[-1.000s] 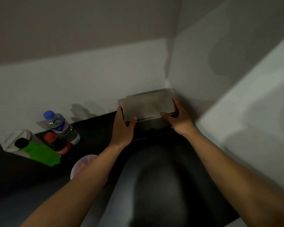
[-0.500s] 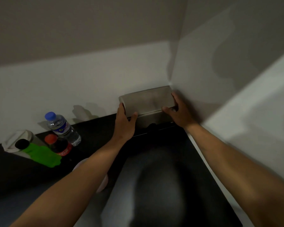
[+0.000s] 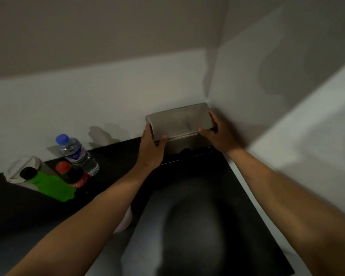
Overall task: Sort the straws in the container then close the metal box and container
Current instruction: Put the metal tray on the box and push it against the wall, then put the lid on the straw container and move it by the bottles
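A metal box (image 3: pixel 179 124) sits in the far corner of the dark counter, against both walls, its lid lying flat on top. My left hand (image 3: pixel 150 149) grips the lid's left front corner, thumb on the front edge. My right hand (image 3: pixel 217 134) holds the lid's right end, fingers along the side by the wall. A pale round container (image 3: pixel 126 218) shows only as a sliver under my left forearm. No straws are visible.
At the left of the counter (image 3: pixel 197 196) stand a water bottle (image 3: pixel 76 154) with a blue cap, a cola bottle (image 3: pixel 74 174) with a red cap, a green bottle (image 3: pixel 50 184) with a black cap, and a white-lidded cup (image 3: pixel 22 170). Walls close off the back and right.
The lid has come down from a slight tilt to lie flat on the box. Both hands stayed on its ends and the view shifted a little.
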The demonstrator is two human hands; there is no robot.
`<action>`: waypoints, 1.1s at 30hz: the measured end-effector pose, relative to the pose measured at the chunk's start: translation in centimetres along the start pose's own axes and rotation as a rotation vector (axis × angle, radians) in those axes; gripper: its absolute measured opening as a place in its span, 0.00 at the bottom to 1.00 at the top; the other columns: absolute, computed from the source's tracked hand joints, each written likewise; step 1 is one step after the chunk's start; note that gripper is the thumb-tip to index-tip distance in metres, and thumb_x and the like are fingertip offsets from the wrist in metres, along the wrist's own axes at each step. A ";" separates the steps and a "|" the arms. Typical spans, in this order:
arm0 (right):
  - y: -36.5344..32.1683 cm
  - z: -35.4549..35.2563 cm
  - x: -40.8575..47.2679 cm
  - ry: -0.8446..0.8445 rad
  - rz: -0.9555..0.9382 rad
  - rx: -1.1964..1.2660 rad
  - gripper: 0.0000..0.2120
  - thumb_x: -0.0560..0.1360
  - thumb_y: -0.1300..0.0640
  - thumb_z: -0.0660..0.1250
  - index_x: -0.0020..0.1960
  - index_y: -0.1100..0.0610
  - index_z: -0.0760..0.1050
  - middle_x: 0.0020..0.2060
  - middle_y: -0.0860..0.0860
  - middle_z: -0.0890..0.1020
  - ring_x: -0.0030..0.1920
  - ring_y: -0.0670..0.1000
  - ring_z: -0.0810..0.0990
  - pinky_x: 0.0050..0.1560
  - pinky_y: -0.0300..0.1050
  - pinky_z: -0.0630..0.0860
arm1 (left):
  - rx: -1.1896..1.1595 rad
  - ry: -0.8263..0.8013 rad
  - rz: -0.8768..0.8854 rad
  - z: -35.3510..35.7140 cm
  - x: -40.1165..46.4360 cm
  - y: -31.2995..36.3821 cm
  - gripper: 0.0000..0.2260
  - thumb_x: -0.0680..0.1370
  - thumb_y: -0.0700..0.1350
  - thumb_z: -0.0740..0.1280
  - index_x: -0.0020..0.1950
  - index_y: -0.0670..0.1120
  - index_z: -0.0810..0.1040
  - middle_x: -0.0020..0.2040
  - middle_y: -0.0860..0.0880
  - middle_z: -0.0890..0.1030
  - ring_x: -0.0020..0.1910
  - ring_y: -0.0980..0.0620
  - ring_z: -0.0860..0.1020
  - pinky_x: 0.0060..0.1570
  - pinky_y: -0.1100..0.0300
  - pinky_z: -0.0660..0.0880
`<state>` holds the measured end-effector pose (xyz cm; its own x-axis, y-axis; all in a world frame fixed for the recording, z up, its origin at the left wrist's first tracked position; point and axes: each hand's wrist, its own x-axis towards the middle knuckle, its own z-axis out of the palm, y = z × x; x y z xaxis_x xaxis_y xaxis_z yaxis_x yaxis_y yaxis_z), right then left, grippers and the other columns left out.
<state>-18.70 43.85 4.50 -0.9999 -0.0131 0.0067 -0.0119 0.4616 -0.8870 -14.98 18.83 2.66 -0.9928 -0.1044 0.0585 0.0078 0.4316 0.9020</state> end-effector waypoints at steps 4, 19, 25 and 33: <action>-0.4 -0.4 -0.4 0.055 -0.015 0.001 0.36 0.76 0.60 0.77 0.80 0.57 0.65 0.68 0.44 0.75 0.59 0.26 0.76 0.62 0.28 0.74 | 0.037 -0.027 0.015 -1.2 -0.4 -0.2 0.28 0.85 0.50 0.66 0.83 0.47 0.62 0.79 0.47 0.71 0.76 0.51 0.69 0.73 0.65 0.64; -3.4 2.9 -14.8 0.132 -0.101 0.000 0.21 0.76 0.47 0.73 0.68 0.42 0.76 0.69 0.47 0.79 0.72 0.46 0.74 0.74 0.42 0.68 | 0.198 -0.342 0.085 -10.5 -8.5 -2.4 0.18 0.84 0.53 0.67 0.74 0.51 0.76 0.70 0.52 0.80 0.70 0.53 0.77 0.68 0.57 0.71; -4.9 7.6 -21.1 0.065 -0.085 0.006 0.23 0.76 0.44 0.72 0.71 0.44 0.76 0.73 0.39 0.74 0.74 0.32 0.67 0.70 0.29 0.62 | 0.287 -0.359 0.195 -13.8 -12.2 -4.3 0.19 0.84 0.51 0.68 0.74 0.47 0.77 0.71 0.48 0.80 0.70 0.51 0.78 0.68 0.52 0.76; -6.2 13.7 -26.1 0.019 -0.022 0.042 0.24 0.78 0.48 0.73 0.73 0.43 0.74 0.74 0.39 0.72 0.76 0.40 0.68 0.73 0.39 0.66 | 0.225 -0.307 0.199 -17.8 -14.2 -7.6 0.23 0.81 0.55 0.70 0.74 0.49 0.77 0.69 0.51 0.79 0.66 0.57 0.77 0.61 0.69 0.72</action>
<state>7.58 29.13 3.49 -0.9994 -0.0060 0.0342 -0.0335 0.4240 -0.9050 1.18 1.08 2.56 -0.9643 0.2575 0.0613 0.2102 0.6043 0.7685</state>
